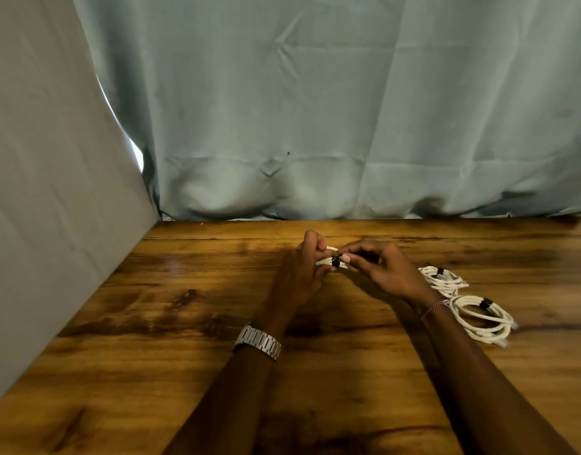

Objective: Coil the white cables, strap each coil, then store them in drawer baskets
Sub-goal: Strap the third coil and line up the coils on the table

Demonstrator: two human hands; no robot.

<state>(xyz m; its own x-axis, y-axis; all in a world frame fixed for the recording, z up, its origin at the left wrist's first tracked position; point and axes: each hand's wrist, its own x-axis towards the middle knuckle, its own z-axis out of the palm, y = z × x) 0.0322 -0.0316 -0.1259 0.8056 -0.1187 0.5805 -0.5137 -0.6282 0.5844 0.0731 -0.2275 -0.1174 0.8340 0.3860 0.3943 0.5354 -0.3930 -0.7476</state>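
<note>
Left hand grips white cable coil above bench; right hand pinches black strap beside it. We judge coil light, springy; hold bundled loops at strap.

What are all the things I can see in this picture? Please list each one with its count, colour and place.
held coil: one, white cable, between both hands above the table centre
strap: one, black, around the held coil
strapped coils: two, white with black straps, on the table at right, one farther, one nearer
table: one, brown wood, fills the lower picture
curtain: one, pale green, behind the table
cloth panel: one, grey, at left
watch: one, silver, left wrist
bracelet: one, pink, right wrist
left hand: grips the held coil
right hand: pinches the strap
</note>
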